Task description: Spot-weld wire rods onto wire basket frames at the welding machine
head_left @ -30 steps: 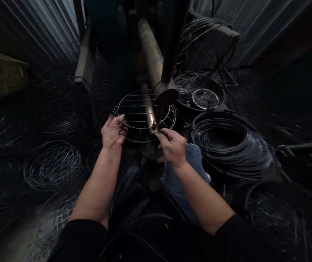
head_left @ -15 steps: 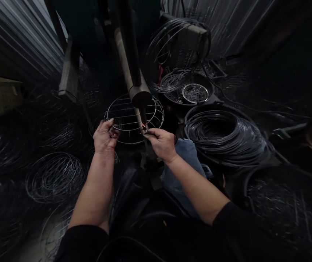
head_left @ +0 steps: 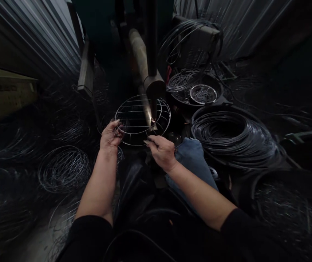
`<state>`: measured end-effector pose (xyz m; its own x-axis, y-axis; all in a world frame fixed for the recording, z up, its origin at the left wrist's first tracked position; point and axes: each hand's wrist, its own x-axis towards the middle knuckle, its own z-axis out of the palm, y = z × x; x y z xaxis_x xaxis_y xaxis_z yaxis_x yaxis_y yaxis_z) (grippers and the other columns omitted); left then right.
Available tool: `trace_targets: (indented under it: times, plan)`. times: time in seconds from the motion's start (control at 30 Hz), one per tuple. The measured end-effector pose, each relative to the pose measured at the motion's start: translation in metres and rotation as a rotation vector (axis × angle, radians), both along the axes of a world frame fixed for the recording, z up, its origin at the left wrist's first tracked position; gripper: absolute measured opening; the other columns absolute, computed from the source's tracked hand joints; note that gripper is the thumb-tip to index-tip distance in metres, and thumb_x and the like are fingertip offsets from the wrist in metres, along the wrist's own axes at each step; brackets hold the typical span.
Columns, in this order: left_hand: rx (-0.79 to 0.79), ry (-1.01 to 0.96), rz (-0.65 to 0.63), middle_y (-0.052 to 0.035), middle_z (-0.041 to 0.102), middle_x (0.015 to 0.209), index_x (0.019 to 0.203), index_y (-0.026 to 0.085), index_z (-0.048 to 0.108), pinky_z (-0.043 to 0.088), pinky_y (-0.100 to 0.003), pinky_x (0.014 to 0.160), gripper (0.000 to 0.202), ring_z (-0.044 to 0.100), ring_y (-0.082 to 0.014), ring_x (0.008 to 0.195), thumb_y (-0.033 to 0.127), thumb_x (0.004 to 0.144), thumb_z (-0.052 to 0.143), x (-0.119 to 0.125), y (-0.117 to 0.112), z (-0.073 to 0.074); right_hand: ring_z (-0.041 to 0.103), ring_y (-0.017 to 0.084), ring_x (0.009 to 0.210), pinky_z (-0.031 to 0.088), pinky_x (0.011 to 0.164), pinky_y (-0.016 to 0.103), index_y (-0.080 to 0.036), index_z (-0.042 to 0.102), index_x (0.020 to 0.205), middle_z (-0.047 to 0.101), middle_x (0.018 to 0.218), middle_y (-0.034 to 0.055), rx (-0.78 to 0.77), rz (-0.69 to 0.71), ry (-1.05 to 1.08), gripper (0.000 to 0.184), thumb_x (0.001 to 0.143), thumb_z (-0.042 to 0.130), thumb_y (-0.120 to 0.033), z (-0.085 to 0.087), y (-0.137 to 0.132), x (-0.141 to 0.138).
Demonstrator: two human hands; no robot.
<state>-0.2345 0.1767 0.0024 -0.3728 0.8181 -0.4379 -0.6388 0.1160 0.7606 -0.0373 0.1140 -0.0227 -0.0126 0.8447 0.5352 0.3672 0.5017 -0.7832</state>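
Note:
My left hand (head_left: pixel 110 135) is closed on the left rim of a round wire rack (head_left: pixel 136 119), which has parallel bars and a second, lower ring. The rack sits around the lower bar (head_left: pixel 145 109) of a spot welder, beneath its thick upper arm (head_left: pixel 155 85). A small orange glow shows at the electrode tip (head_left: pixel 153 120). Just below and right of that tip, my right hand (head_left: pixel 163 151) is pinched, close to the rack's near edge. A small pale piece pokes out from its fingertips; what it is, I cannot make out.
On the right, a large coil of wire (head_left: pixel 224 136) lies in a round tub. Behind it stands a pan (head_left: pixel 174 96) with wire rings and a small round dish (head_left: pixel 203 94). Several wire racks (head_left: pixel 64 169) are piled at the left. Blue cloth (head_left: pixel 192 158) lies beside my right forearm.
My right hand has drawn back from the electrode tip toward me, and the bright glow there has dimmed. My left hand still holds the rack. The whole view has shifted slightly.

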Motion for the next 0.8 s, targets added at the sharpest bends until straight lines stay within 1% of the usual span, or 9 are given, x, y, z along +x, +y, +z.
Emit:
trace_targets:
  times: [0.17,0.3,0.5,0.7,0.8]
  plan:
    - [0.017,0.016,0.014,0.0007,0.061,0.064,0.077,0.016,0.053,0.037,-0.015,0.040,0.025,0.058,-0.0087,0.049,0.008,0.060,0.069,-0.0024,0.0004,0.0011,0.063,0.014,0.063,0.050,0.064,0.026,-0.021,0.069,0.082,0.068,0.068,0.0014,0.006,-0.005,-0.002,0.012,0.084,0.057,-0.021,-0.0004,0.0000,-0.0046]
    - [0.011,0.024,0.017,0.0009,0.061,0.064,0.078,0.016,0.054,0.038,-0.015,0.041,0.027,0.058,-0.0088,0.049,0.008,0.059,0.070,-0.0032,0.0043,0.0027,0.063,0.015,0.063,0.051,0.065,0.027,-0.022,0.069,0.081,0.068,0.067,0.0011,-0.029,-0.015,0.000,0.012,0.084,0.057,-0.022,0.0005,0.0031,-0.0066]
    - [-0.003,0.052,0.014,-0.0001,0.062,0.064,0.078,0.016,0.054,0.040,-0.016,0.042,0.025,0.058,-0.0098,0.051,0.009,0.059,0.070,-0.0071,0.0087,0.0018,0.063,0.015,0.062,0.051,0.065,0.027,-0.021,0.069,0.083,0.067,0.065,0.0007,-0.015,-0.021,0.007,0.014,0.082,0.056,-0.018,-0.0014,0.0064,-0.0094]
    - [-0.002,0.050,0.018,-0.0003,0.061,0.063,0.075,0.015,0.054,0.038,-0.015,0.041,0.021,0.057,-0.0087,0.051,0.009,0.061,0.068,-0.0064,0.0085,0.0011,0.063,0.015,0.063,0.051,0.065,0.028,-0.022,0.069,0.080,0.067,0.067,0.0009,-0.070,-0.025,0.020,0.011,0.081,0.059,-0.022,0.0002,0.0064,-0.0101]
    - [-0.010,0.073,0.002,-0.0009,0.062,0.065,0.076,0.016,0.056,0.040,-0.016,0.042,0.021,0.059,-0.0103,0.053,0.010,0.061,0.069,-0.0071,0.0066,0.0019,0.063,0.015,0.063,0.051,0.066,0.028,-0.022,0.069,0.078,0.068,0.067,0.0008,-0.073,-0.033,0.047,0.010,0.081,0.060,-0.021,-0.0009,0.0069,-0.0109]
